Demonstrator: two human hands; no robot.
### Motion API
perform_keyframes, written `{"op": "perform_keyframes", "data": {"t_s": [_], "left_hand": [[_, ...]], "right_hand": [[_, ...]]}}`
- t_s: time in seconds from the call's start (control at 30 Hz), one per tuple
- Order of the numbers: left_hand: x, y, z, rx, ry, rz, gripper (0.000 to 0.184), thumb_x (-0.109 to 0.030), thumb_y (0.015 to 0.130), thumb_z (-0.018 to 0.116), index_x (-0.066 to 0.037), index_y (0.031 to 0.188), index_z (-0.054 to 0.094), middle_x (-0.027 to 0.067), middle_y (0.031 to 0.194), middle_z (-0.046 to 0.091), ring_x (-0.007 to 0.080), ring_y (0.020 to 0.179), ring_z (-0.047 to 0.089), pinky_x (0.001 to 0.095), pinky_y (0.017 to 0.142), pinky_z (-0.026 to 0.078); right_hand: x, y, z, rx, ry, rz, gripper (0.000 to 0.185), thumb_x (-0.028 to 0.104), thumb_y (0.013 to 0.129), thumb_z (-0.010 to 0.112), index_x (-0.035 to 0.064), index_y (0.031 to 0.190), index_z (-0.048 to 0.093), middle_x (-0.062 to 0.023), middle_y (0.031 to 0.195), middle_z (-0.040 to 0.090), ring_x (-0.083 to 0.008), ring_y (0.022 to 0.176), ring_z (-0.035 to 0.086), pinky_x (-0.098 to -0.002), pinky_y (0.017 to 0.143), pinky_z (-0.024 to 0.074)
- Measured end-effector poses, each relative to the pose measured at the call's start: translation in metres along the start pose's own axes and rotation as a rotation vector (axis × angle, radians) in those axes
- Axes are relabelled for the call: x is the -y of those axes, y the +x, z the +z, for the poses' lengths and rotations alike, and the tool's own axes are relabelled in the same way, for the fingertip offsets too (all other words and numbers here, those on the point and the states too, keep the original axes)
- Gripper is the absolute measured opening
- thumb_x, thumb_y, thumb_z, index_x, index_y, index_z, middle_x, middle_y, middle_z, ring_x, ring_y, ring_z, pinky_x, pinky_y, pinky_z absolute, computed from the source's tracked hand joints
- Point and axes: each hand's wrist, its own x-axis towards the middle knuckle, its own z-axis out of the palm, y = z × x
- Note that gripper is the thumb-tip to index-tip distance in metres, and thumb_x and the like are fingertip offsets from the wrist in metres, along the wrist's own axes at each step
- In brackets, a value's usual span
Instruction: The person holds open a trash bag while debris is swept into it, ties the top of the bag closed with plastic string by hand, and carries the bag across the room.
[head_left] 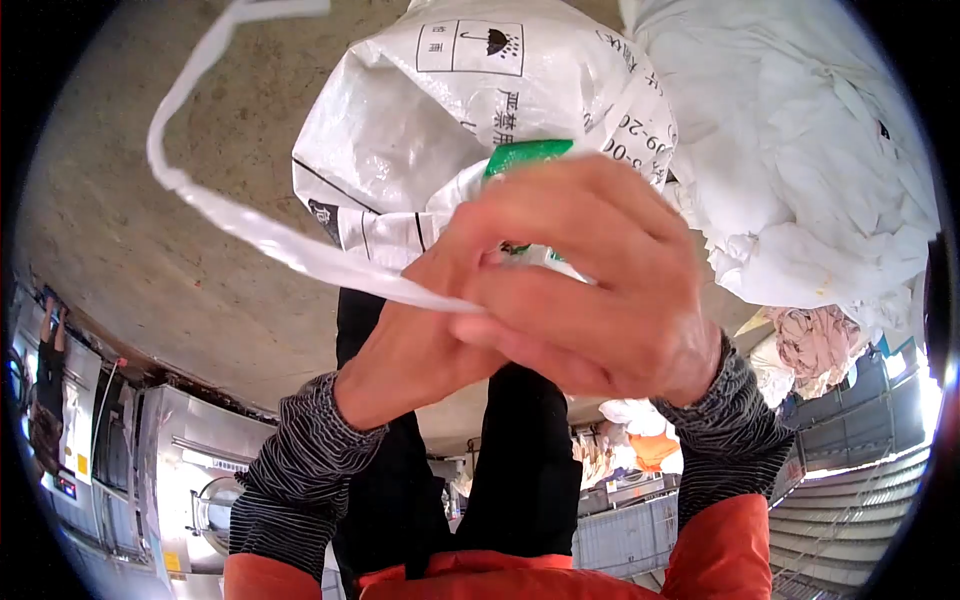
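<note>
A long white plastic strip [270,240] curves from the top left down to my fingers, where its end is pinched between both hands. My left hand [415,345] is closed, mostly behind my right hand. Over it, my right hand [610,285] curls with thumb and fingers pressed together at the strip; its outline is slightly blurred. Just beyond the hands stands a white woven sack [390,120] with black printing and an umbrella mark. Its gathered part and a green patch [528,155] lie right behind my fingers.
A big heap of white cloth [780,150] lies at the right, with pinkish cloth [815,345] below it. Concrete floor [240,130] shows at the left. Along the lower left edge are a metal machine with a round door [215,510] and a person [48,400].
</note>
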Motion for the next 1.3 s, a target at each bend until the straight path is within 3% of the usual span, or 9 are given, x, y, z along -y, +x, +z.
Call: {"op": "perform_keyframes", "data": {"t_s": [0.13,0.23,0.47,0.67,0.8,0.87,0.93,1.07,1.3], "left_hand": [[-0.004,-0.003,-0.012,0.072,0.179,0.126,0.032,-0.017,0.083,0.056,0.001,0.108,0.048,0.0083,0.096,0.052,0.0143,0.083,0.050,0.0264,0.071,0.043],[-0.010,0.009,-0.022,0.099,-0.297,-0.360,0.022,-0.015,0.090,0.047,0.004,0.098,0.054,0.0053,0.086,0.058,0.0109,0.083,0.053,0.0233,0.075,0.044],[-0.007,0.007,-0.034,0.161,-0.428,-0.451,0.026,-0.015,0.086,0.052,0.003,0.104,0.058,0.0079,0.083,0.063,0.0134,0.080,0.058,0.0244,0.074,0.045],[-0.010,0.012,-0.038,0.144,-0.438,-0.573,0.012,-0.006,0.077,0.061,0.002,0.086,0.061,0.0071,0.082,0.062,0.0134,0.078,0.059,0.0250,0.073,0.046],[-0.007,0.013,-0.032,0.113,0.230,-0.193,0.013,0.006,0.066,0.062,-0.002,0.075,0.057,0.0071,0.080,0.062,0.0137,0.073,0.059,0.0250,0.064,0.047],[0.007,0.016,-0.026,-0.016,0.620,0.358,0.019,0.007,0.060,0.064,-0.004,0.073,0.056,0.0078,0.080,0.060,0.0181,0.069,0.059,0.0264,0.058,0.048],[0.011,0.023,-0.018,-0.059,0.667,0.510,0.025,0.006,0.056,0.066,-0.006,0.075,0.055,0.0071,0.081,0.058,0.0207,0.067,0.058,0.0283,0.055,0.048],[0.021,0.033,-0.009,-0.207,0.629,0.660,0.029,0.003,0.059,0.069,-0.008,0.082,0.055,0.0078,0.082,0.056,0.0208,0.067,0.056,0.0284,0.054,0.046],[0.018,0.022,-0.012,-0.227,0.593,0.507,0.028,-0.002,0.060,0.074,-0.007,0.084,0.061,0.0068,0.076,0.055,0.0180,0.064,0.054,0.0257,0.051,0.043]], "right_hand": [[0.009,0.018,0.003,0.193,-0.079,0.030,0.025,0.026,0.066,0.068,0.0073,0.080,0.058,-0.0066,0.085,0.058,-0.0226,0.075,0.057,-0.0315,0.064,0.0450],[0.009,0.008,-0.016,0.348,-0.272,0.252,0.028,0.025,0.067,0.067,0.0072,0.087,0.059,-0.0078,0.083,0.058,-0.0236,0.073,0.057,-0.0314,0.062,0.0441],[0.022,-0.040,-0.043,0.173,-0.177,0.546,0.012,0.009,0.071,0.060,0.0027,0.081,0.063,-0.0096,0.070,0.060,-0.0220,0.055,0.056,-0.0306,0.049,0.0424],[0.087,-0.055,-0.007,0.372,0.044,0.534,0.021,0.012,0.070,0.064,0.0051,0.089,0.058,-0.0005,0.064,0.050,-0.0177,0.052,0.050,-0.0285,0.046,0.0424],[0.081,-0.047,-0.012,0.269,0.154,0.480,0.030,0.027,0.066,0.070,0.0066,0.086,0.060,-0.0027,0.079,0.052,-0.0166,0.064,0.052,-0.0254,0.052,0.0435],[0.062,-0.046,-0.022,0.108,-0.035,0.507,0.021,0.013,0.069,0.065,0.0054,0.088,0.063,-0.0054,0.077,0.058,-0.0172,0.062,0.054,-0.0275,0.053,0.0435],[0.035,-0.038,-0.015,-0.031,0.004,0.624,0.020,0.007,0.073,0.060,0.0042,0.092,0.063,-0.0053,0.077,0.059,-0.0147,0.061,0.053,-0.0251,0.053,0.0414],[-0.002,-0.034,-0.003,-0.082,0.189,0.633,0.020,0.003,0.077,0.055,0.0015,0.096,0.061,-0.0036,0.076,0.059,-0.0092,0.057,0.047,-0.0209,0.051,0.0368],[-0.020,-0.033,-0.013,0.247,0.532,0.933,0.018,0.012,0.076,0.061,0.0049,0.092,0.063,-0.0061,0.066,0.058,-0.0064,0.050,0.048,-0.0200,0.045,0.0362]]}}
